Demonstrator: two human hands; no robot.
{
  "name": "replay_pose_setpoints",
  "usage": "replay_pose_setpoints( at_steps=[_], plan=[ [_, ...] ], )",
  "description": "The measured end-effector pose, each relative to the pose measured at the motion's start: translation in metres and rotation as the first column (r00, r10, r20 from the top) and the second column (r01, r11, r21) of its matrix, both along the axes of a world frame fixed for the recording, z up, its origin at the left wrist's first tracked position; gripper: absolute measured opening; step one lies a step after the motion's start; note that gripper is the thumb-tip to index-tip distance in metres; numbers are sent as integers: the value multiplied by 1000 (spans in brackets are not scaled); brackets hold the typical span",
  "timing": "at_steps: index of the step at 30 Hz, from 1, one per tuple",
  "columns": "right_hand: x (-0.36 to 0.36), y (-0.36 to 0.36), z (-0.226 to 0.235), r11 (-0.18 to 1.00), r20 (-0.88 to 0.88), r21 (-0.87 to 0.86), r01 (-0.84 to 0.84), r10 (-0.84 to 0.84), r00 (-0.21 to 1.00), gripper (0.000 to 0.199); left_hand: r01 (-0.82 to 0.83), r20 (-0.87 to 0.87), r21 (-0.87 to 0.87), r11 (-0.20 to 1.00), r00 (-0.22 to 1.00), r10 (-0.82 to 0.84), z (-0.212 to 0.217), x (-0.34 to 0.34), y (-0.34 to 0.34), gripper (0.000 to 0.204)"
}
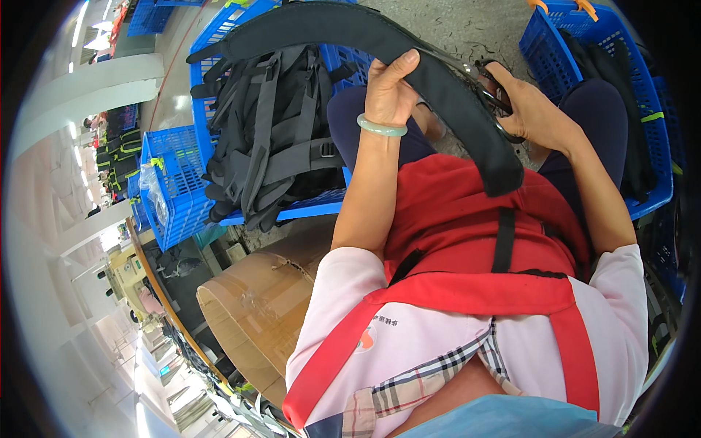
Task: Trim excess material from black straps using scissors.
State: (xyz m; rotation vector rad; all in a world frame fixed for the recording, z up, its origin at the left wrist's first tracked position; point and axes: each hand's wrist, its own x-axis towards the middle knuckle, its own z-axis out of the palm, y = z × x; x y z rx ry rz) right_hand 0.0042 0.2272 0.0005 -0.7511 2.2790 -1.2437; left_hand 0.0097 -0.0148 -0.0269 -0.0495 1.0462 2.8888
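Note:
A long, curved black padded strap [464,113] arches over my lap, one end resting on my red apron [467,212] and the other reaching over a blue basket at the left. My left hand [392,91] grips it near the middle, thumb on top. In my right hand [537,109] is a pair of scissors [461,67], fingers in the dark handles. Its metal blades lie along the strap's far edge, partly hidden; whether they touch it I cannot tell.
At the left, a blue basket [201,117] holds a heap of black straps [274,135] with buckles. Another blue basket [551,55] with black pieces stands at the right. A brown cardboard box [255,306] is at my left side. Dark scraps litter the grey floor [467,25].

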Motion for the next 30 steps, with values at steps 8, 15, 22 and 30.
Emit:
replay_pose_setpoints(
  at_steps=[8,15,22,30],
  plan=[
    [5,-9,-19,995,-184,-88,43,-59,981,49,30,-20,-39,999,999,-31,-3,2,9,20],
    [-2,-9,-23,995,-13,61,75,-74,997,48,27,-16,-44,999,1000,-27,-6,0,3,20],
    [-5,3,-7,999,-59,27,-31,32,998,50,-12,-6,-54,998,1000,12,-4,0,-3,18],
    [-1,-7,-19,996,-95,-89,26,-34,995,42,37,-29,-31,999,999,-38,-4,1,5,18]
  ],
)
